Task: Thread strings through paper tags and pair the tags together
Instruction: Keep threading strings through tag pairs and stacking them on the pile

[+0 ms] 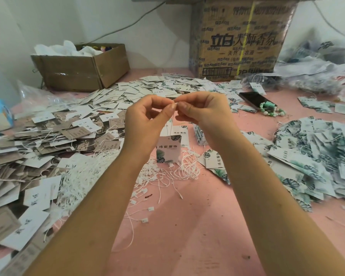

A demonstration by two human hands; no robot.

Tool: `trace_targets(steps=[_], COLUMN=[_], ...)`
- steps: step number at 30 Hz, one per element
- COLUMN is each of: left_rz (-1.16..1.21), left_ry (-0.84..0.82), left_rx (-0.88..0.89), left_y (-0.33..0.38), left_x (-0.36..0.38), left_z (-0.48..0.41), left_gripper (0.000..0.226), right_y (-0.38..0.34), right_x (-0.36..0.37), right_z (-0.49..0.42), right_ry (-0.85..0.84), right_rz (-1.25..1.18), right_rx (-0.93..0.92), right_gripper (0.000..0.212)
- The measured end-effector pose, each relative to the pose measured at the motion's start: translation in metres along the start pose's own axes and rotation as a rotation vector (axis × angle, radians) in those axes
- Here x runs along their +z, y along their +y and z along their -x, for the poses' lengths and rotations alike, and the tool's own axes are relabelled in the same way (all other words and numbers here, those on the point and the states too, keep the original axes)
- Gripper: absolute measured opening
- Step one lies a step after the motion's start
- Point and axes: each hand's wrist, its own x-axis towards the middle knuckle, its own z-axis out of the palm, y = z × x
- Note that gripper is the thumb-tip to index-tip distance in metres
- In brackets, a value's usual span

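Above the leaf-printed tag (168, 149), the left hand (147, 118) and right hand (203, 112) each pinched the string (172, 124), apparently closing its 2 ends, which next needed careful alignment.

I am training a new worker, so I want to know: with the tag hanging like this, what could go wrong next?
The left hand and the right hand pinch the white string only with fingertips, so it may slip and drop the leaf-print tag. The tag hangs over the loose strings, where it could snag or tangle.
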Motion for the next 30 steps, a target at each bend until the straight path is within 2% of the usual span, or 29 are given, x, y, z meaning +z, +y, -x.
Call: trace_targets(steps=[3,7,11,20,24,27,30], left_rz=[0.14,0.211,0.196,0.164,0.136,0.049,-0.161], left_ry=[-0.046,-0.066,-0.075,-0.114,-0.118,-0.195,-0.395], left_rx=[-0.161,-0.242,-0.263,-0.276,-0.265,-0.222,-0.22], left_y=[0.001,0.001,0.002,0.0,-0.004,-0.008,-0.012], left_x=[-0.001,-0.003,-0.005,-0.007,-0.008,-0.009,-0.014], left_z=[0.0,-0.002,-0.001,-0.003,-0.005,-0.006,-0.007], left_gripper=[0.008,0.024,0.031,0.016,0.021,0.028,0.041], right_y=[0.0,-0.001,-0.002,-0.002,-0.002,-0.003,-0.002], right_x=[-0.002,-0.001,-0.001,-0.004,-0.002,0.002,0.003], right_z=[0.001,0.002,0.002,0.002,0.001,0.002,0.001], right_ry=[-0.027,-0.104,-0.152,-0.132,-0.146,-0.172,-0.156], right_rz=[0.028,0.003,0.043,0.139,0.171,0.209,0.218], right_rx=[0.013,0.014,-0.013,-0.059,-0.052,-0.059,-0.047], right_gripper=[0.015,0.017,0.013,0.012,0.013,0.016,0.021])
